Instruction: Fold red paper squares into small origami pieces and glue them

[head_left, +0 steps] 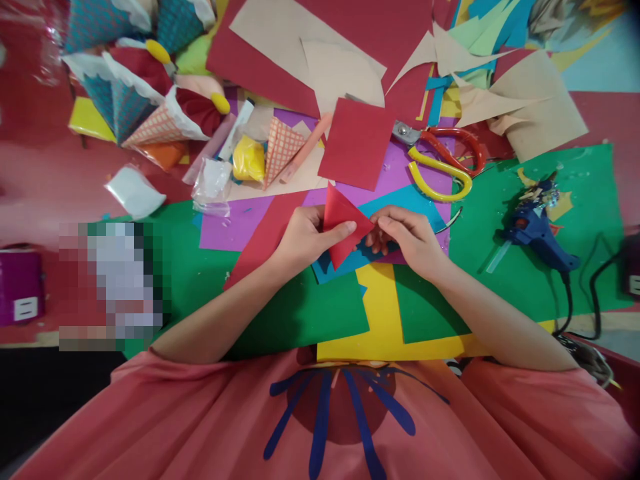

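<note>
Near the front edge of the table, the left hand (pixel 305 240) and the right hand (pixel 407 237) are meeting over the coloured sheets. Both are pinching 1 small red paper piece (pixel 343 223), which is already folded into a pointed, triangular shape; the left thumb is lying across its face and the right fingertips are pressing its right corner. So the first folding is looking done, but I judge the shape is not closed yet, and I am seeing no glue on it.

To the right, the blue glue gun (pixel 537 233) is lying on a green sheet (pixel 590 200), untouched. Behind the hands, the scissors (pixel 443 160) are resting beside 1 flat red square (pixel 356 141). Toward the far left corner, several finished paper cones (pixel 145 107) are lying in a pile.
</note>
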Tool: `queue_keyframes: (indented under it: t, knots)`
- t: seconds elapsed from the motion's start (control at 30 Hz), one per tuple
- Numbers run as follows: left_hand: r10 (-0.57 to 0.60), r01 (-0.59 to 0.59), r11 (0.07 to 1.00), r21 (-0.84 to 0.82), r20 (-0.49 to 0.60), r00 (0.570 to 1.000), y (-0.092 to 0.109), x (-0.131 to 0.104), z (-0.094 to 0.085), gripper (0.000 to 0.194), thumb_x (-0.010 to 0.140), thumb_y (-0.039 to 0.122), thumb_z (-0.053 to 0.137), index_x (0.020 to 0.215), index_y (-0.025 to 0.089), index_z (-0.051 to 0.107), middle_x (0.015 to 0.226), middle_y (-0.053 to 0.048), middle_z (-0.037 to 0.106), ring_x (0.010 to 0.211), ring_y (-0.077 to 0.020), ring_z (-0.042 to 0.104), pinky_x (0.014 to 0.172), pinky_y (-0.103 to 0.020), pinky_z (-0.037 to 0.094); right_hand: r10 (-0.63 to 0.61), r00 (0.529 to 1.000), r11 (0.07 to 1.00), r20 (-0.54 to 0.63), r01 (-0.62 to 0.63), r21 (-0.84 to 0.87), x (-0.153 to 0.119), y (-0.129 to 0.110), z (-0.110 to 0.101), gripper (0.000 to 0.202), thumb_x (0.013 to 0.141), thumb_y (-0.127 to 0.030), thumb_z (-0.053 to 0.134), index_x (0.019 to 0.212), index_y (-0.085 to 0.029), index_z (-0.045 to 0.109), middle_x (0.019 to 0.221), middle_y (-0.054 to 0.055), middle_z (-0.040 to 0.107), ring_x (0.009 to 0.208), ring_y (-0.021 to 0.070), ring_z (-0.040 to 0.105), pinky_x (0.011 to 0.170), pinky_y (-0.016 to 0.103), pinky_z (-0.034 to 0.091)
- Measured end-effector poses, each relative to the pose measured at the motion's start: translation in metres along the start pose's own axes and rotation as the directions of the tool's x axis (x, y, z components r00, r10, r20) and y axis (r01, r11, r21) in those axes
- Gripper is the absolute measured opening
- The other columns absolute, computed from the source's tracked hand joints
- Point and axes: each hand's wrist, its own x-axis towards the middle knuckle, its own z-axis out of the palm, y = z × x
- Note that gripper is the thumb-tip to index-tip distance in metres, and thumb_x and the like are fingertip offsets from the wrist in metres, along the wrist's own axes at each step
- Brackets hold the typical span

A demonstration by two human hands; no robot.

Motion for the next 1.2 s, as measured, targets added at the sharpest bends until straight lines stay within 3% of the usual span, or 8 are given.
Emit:
queue_keyframes:
  t: [0.2,0.5,0.87,1.2]
  knots:
    - [-0.006,0.006,1.0,-0.029,-0.027,1.0,-0.0004,-0.0004,0.0003,0.022,0.071,0.036,0.074,0.07,0.015,0.069,0.063,-0.002,0.07,0.055,-0.015,0.064,0.052,-0.025,0.052,-0.012,1.0,0.999,-0.012,0.013,0.045,0.0011,0.0018,-0.0022,0.021,0.085,-0.037,0.059,0.078,-0.018,0.059,0.063,-0.001,0.064,0.053,0.0077,0.057,0.047,0.019,0.044]
    - [-0.035,0.034,0.999,-0.028,-0.048,0.998,-0.0003,-0.0005,0.0002,0.021,0.07,0.034,0.075,0.068,0.015,0.068,0.063,-0.002,0.07,0.056,-0.0158,0.065,0.052,-0.026,0.052,-0.047,0.999,0.999,-0.013,0.047,-0.006,0.0011,0.004,-0.0008,0.03,0.081,-0.046,0.066,0.078,-0.018,0.057,0.064,-0.002,0.061,0.055,0.0074,0.056,0.049,0.019,0.046]
    - [-0.049,0.049,0.999,-0.01,-0.065,0.997,0.0057,-0.0013,0.0025,0.023,0.067,0.035,0.074,0.067,0.014,0.066,0.059,0.0,0.067,0.05,-0.0115,0.059,0.05,-0.022,0.049,-0.016,1.0,1.0,-0.013,0.016,0.014,0.0001,0.004,-0.0026,0.017,0.083,-0.034,0.062,0.081,-0.017,0.058,0.064,-0.002,0.064,0.052,0.0066,0.057,0.048,0.018,0.046]
    - [-0.052,0.052,0.999,-0.006,-0.062,0.997,0.005,-0.0009,0.0025,0.02,0.067,0.033,0.073,0.067,0.014,0.067,0.058,0.0,0.067,0.05,-0.0116,0.059,0.049,-0.022,0.048,-0.047,0.999,0.999,-0.011,0.047,0.011,0.0011,0.0025,-0.0018,0.032,0.08,-0.047,0.067,0.077,-0.017,0.057,0.063,-0.002,0.06,0.053,0.0069,0.055,0.048,0.019,0.045]
